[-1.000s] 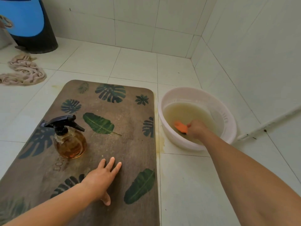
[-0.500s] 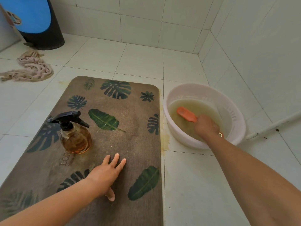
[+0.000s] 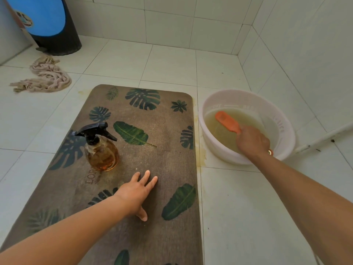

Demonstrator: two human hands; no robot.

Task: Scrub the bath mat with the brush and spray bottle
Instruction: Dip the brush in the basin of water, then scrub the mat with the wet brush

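Caught at the basin: brush gripped, mat pinned flat.

Found right hand curled round the handle of the orange plastic scrubbing brush, held low inside the pale pink round plastic basin of murky water, at 3 o'clock of the mat. Logged left hand flat, fingers straight and spread, pressing the brown leaf-printed bath mat near its middle. Spotted amber clear spray bottle with black trigger upright on the mat, at 10 o'clock of that hand, near but apart. Judged brush stiff, light, likely slick when wet: best wrapped firmly well down the handle. Judged mat soft, limp, prone to creep on wet tile: worth pinning by palm. Judged bottle's round belly slippery: best taken at the neck under the trigger.
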